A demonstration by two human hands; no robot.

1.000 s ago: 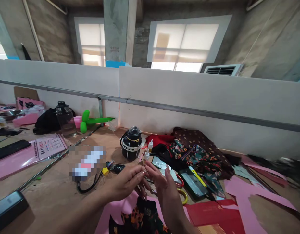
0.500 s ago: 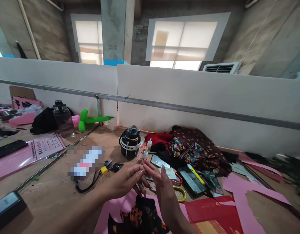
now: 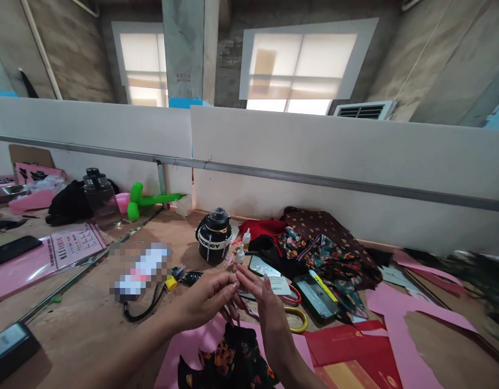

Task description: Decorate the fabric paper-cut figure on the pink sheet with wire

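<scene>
And here, on the near side of the jug, left hand and right hand meet at the fingers, the right spread, thumb raised, the left bent, can't tell if it's pinching anything; cloth lies well this side of the jug, glue bottles just right of it

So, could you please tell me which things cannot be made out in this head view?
All in the head view:
Anything between the left hand and right hand: their own fingers and palms hide it.
Near end of the floral cloth: cut off by the bottom edge.
Details of the pixelated object: covered by blocky blurring.
Whatever the yellow ring joins: hidden behind the right hand.
Rest of the dark device: cut off by the left edge.
</scene>
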